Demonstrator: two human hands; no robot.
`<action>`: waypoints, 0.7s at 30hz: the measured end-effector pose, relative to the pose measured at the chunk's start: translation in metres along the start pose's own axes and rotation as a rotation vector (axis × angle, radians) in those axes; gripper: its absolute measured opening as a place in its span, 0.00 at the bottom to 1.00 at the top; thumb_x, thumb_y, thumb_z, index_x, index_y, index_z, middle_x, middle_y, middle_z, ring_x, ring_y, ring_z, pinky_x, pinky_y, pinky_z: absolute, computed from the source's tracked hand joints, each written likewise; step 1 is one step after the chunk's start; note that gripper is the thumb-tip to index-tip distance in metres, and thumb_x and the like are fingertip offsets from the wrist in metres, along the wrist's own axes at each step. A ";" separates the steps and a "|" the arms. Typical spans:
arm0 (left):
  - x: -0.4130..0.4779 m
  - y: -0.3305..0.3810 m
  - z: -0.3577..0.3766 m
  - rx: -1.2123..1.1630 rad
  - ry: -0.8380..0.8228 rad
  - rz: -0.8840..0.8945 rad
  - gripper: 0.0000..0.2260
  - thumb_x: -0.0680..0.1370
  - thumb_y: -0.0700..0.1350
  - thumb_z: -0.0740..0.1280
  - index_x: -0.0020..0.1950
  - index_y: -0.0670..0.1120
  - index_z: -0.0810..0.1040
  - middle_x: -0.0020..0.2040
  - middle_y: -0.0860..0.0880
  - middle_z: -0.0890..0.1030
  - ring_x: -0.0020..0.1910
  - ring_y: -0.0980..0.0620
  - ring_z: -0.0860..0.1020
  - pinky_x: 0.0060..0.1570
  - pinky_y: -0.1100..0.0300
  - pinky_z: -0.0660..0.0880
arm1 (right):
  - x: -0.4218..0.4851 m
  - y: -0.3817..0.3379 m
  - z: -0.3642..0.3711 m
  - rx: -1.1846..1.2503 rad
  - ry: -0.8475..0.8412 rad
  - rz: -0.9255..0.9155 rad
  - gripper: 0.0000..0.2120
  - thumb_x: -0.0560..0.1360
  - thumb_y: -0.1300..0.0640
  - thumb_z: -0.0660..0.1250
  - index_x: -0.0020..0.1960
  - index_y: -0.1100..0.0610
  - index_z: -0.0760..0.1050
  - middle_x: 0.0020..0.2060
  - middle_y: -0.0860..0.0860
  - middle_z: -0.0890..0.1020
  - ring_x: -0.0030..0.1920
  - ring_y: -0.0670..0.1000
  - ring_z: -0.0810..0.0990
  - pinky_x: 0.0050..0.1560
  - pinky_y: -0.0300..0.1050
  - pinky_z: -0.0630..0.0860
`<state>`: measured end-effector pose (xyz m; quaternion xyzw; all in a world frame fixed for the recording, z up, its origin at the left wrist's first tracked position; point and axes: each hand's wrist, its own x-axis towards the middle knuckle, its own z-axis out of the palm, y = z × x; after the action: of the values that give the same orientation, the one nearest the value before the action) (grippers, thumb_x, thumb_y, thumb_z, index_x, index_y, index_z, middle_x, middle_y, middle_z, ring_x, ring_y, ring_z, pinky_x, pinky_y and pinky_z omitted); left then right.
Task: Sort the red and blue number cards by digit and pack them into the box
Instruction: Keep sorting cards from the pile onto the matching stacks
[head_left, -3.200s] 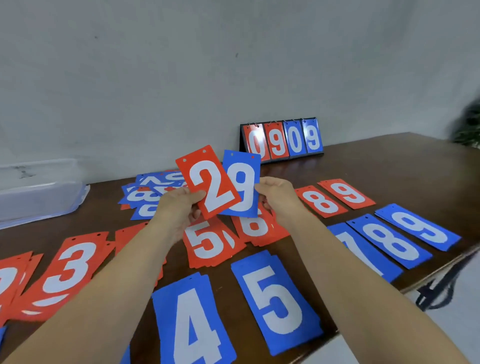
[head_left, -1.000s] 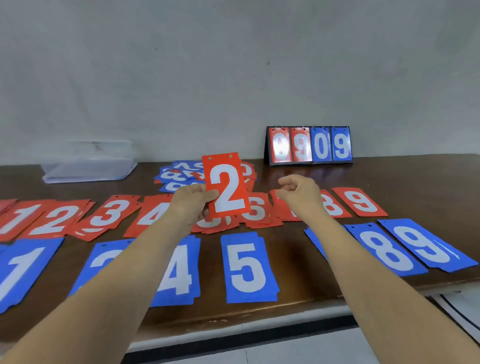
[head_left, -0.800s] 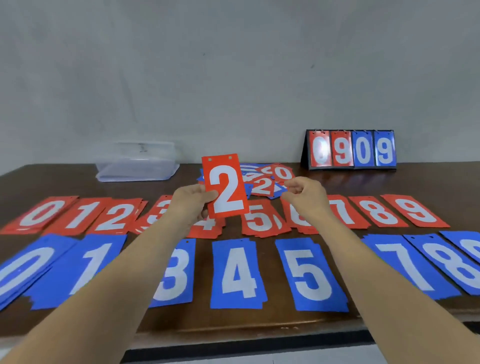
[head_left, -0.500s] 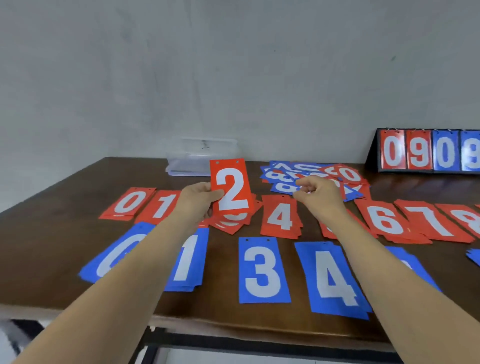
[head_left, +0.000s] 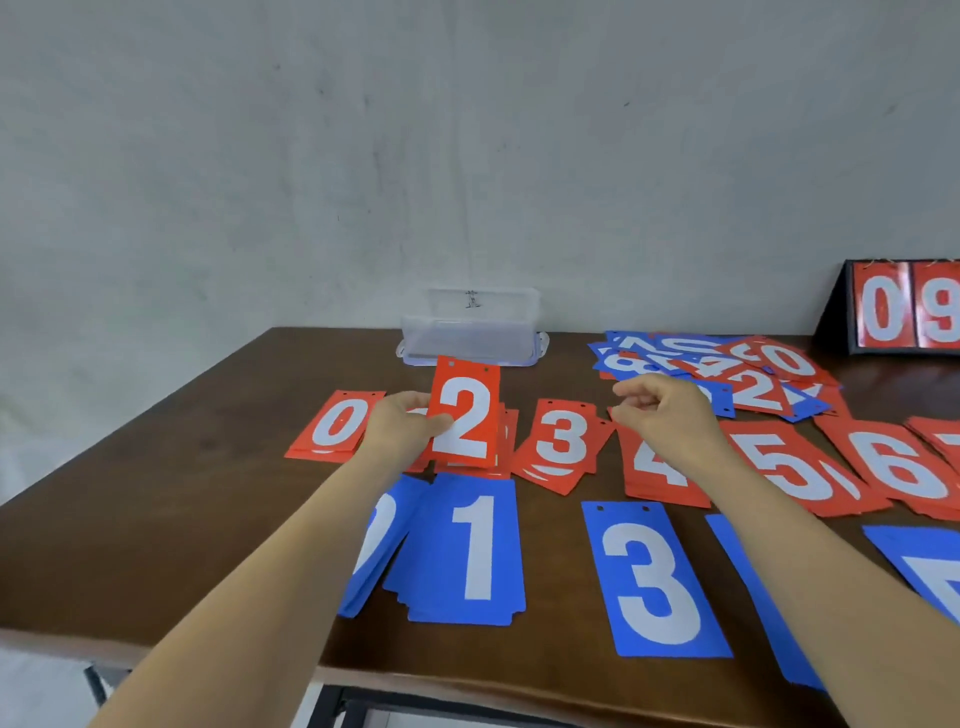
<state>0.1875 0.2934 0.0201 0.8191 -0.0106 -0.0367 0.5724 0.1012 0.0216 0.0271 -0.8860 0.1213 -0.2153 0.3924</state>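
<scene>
The left hand (head_left: 402, 428) pinches the red 2 card (head_left: 465, 415) by its left edge, holding it upright above a red pile whose digit it hides. The clear box (head_left: 470, 332) sits behind, against the wall. The right hand (head_left: 665, 415) hovers over the red 4 pile (head_left: 649, 467), its fingers curled in on nothing I can see. Its forearm covers most of a blue pile (head_left: 761, 603). The flip scoreboard (head_left: 904, 312) is cut off at the right edge.

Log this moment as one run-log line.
left hand: holds red 2 card upright | right hand: curled, empty | box: at table's back edge | mixed pile: right of box
</scene>
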 end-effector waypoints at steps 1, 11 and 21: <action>0.006 -0.002 0.003 0.028 -0.007 0.005 0.15 0.76 0.44 0.72 0.62 0.45 0.78 0.54 0.47 0.83 0.50 0.48 0.82 0.45 0.57 0.80 | 0.001 0.002 -0.002 -0.005 0.004 0.011 0.14 0.75 0.59 0.71 0.60 0.53 0.78 0.49 0.48 0.80 0.51 0.47 0.78 0.51 0.46 0.77; 0.031 -0.015 0.030 0.579 0.051 0.146 0.07 0.75 0.47 0.72 0.46 0.44 0.77 0.40 0.47 0.79 0.38 0.51 0.76 0.38 0.57 0.75 | 0.008 0.026 -0.023 -0.032 0.055 0.077 0.14 0.75 0.60 0.70 0.60 0.54 0.78 0.48 0.48 0.80 0.49 0.46 0.78 0.47 0.39 0.73; 0.035 0.006 0.059 0.844 0.127 0.235 0.08 0.75 0.46 0.70 0.51 0.43 0.77 0.49 0.46 0.79 0.43 0.49 0.73 0.36 0.58 0.68 | 0.012 0.054 -0.048 -0.036 0.060 0.128 0.14 0.75 0.61 0.70 0.60 0.56 0.78 0.47 0.49 0.79 0.49 0.47 0.78 0.54 0.44 0.75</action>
<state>0.2178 0.2344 0.0036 0.9750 -0.0826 0.0866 0.1875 0.0864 -0.0496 0.0193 -0.8765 0.1934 -0.2141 0.3853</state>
